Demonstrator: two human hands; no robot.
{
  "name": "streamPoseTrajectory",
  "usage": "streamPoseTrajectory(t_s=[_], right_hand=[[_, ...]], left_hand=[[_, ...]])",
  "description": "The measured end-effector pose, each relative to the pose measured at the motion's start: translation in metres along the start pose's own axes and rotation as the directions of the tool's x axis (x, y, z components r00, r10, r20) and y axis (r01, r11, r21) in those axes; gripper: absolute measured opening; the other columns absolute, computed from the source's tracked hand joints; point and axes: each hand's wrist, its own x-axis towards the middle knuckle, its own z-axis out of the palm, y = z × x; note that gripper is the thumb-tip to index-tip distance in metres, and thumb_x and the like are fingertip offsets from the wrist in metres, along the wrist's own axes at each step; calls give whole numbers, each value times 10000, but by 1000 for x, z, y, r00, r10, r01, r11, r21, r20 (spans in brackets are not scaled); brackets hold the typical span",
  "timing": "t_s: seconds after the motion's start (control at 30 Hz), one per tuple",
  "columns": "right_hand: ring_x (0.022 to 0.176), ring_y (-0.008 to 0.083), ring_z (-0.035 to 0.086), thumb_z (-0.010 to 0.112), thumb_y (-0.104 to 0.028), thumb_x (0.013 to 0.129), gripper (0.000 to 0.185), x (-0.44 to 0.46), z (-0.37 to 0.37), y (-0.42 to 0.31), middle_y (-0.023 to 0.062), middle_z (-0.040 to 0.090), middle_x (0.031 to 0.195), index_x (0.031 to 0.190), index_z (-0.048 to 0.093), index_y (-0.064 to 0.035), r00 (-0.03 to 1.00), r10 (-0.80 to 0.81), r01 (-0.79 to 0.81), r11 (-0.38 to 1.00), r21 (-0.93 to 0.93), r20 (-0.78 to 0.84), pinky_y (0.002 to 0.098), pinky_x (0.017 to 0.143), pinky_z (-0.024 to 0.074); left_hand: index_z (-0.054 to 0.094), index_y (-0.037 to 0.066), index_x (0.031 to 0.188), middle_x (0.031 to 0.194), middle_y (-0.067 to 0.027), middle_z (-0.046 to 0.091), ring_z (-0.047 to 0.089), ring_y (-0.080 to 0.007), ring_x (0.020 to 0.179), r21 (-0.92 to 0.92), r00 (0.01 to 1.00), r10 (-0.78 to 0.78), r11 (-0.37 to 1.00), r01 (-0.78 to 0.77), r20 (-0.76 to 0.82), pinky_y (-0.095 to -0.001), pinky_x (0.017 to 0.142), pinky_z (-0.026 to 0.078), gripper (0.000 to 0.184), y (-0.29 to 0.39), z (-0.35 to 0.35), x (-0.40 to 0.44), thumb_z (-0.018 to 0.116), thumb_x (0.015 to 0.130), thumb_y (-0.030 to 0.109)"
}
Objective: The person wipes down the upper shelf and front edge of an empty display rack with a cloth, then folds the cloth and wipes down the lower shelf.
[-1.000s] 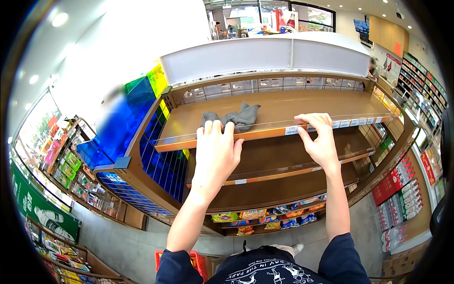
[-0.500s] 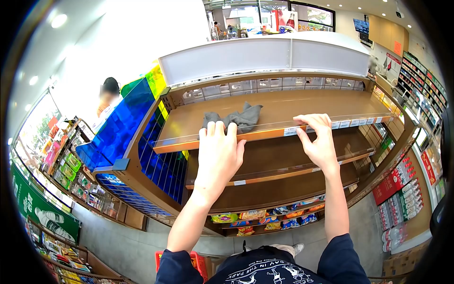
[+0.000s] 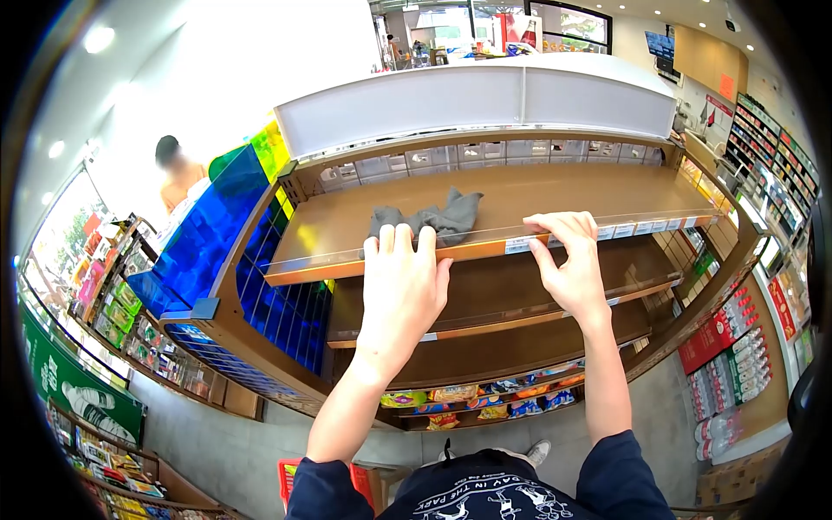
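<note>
A crumpled dark gray cloth (image 3: 446, 218) lies on the brown top shelf (image 3: 555, 191), close to its front edge. My left hand (image 3: 403, 290) is at that edge, its fingers bent over the cloth's lower left part and its thumb pointing up beside them; the fingertips' undersides are hidden. Farther right, my right hand (image 3: 568, 264) grips the front edge by the price label strip (image 3: 641, 229), fingers on top and thumb in front. The cloth does not reach my right hand.
Lower brown shelves (image 3: 485, 299) sit beneath, with snack bags (image 3: 455, 394) at the bottom. Blue panels (image 3: 204, 247) flank the left side, and a person (image 3: 178, 173) is beyond them. A red basket (image 3: 293, 481) stands by my legs. Bottled drinks (image 3: 737, 373) are at right.
The view has shifted, with the shelf unit farther left in the frame. Relative to the shelf, my left hand and the cloth have moved slightly right. The person behind the panels shows more clearly.
</note>
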Motion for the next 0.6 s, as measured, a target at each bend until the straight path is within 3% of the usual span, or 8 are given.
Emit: streamPoseTrajectory(t_s=[0.37, 0.6], right_hand=[[1038, 279, 559, 727, -40, 821, 268, 0, -2, 2, 59, 684, 1038, 1082, 707, -96, 999, -41, 41, 999, -20, 22, 406, 1028, 378], [1074, 289, 565, 744, -100, 847, 329, -3, -2, 10, 81, 669, 1107, 1171, 688, -86, 993, -120, 120, 991, -63, 15, 429, 1038, 394]], left_hand=[[632, 7, 1120, 959, -130, 556, 523, -305, 960, -10, 1000, -27, 1000, 28, 16, -426, 882, 419, 364, 20, 3, 8, 753, 858, 230], [629, 45, 1089, 953, -108, 562, 524, -308, 949, -126, 995, -70, 990, 61, -76, -429, 894, 418, 349, 18, 9, 6, 791, 816, 190]])
